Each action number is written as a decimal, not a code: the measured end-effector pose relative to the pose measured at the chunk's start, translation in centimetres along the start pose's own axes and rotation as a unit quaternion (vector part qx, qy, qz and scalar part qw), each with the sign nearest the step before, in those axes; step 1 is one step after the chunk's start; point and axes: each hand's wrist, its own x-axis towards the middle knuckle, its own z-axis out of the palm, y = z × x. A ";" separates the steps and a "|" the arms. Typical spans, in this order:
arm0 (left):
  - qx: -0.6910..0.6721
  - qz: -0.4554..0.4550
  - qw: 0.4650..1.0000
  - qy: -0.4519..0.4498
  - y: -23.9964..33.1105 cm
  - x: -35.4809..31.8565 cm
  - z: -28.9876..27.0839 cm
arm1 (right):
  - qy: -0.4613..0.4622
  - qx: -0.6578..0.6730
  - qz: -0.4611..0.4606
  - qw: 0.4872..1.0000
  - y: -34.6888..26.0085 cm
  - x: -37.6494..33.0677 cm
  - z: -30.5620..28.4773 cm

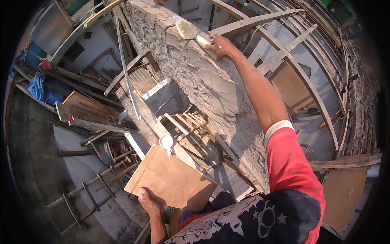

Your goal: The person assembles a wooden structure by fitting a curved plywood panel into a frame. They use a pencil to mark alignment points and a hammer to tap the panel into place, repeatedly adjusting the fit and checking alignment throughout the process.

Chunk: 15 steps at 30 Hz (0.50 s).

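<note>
The right hand [219,45] is closed around the handle of a trowel [185,29], up at the far part of a rough grey wall [215,89]. The blade points away from the person and has pale stuff on it; I can't tell if it touches the wall. The left hand [150,203] holds a flat brown board [170,175] by its near left edge, thumb on top, with the other fingers hidden. The trowel looks stiff and not very heavy, so the handle is the best place to grab it, though gritty mess could make it slip. The board looks stiff and fairly light too, but it's wide, so I think it could tip if held by just one corner. A red and white cup [165,141] is just past the board's far edge. Farther out, on the left, there's a wooden ladder [97,183] and a bunched blue sheet [44,90]. Over on the right, long bent wooden strips [308,85] curve past the wall.
</note>
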 end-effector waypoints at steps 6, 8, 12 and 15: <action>0.012 0.015 1.000 0.002 0.5 0.8 1.8 | 0.029 0.063 0.006 0.998 3.1 -10.3 -4.1; -0.009 0.011 1.000 -0.022 0.5 1.0 2.5 | 0.029 0.044 -0.034 0.998 2.5 -12.7 -3.5; -0.042 -0.002 0.998 -0.056 1.0 1.1 3.4 | 0.032 0.000 -0.149 0.988 3.9 -13.9 -2.2; -0.005 -0.008 0.999 -0.048 0.7 1.3 3.2 | 0.017 -0.023 -0.167 0.986 3.8 -14.4 -2.3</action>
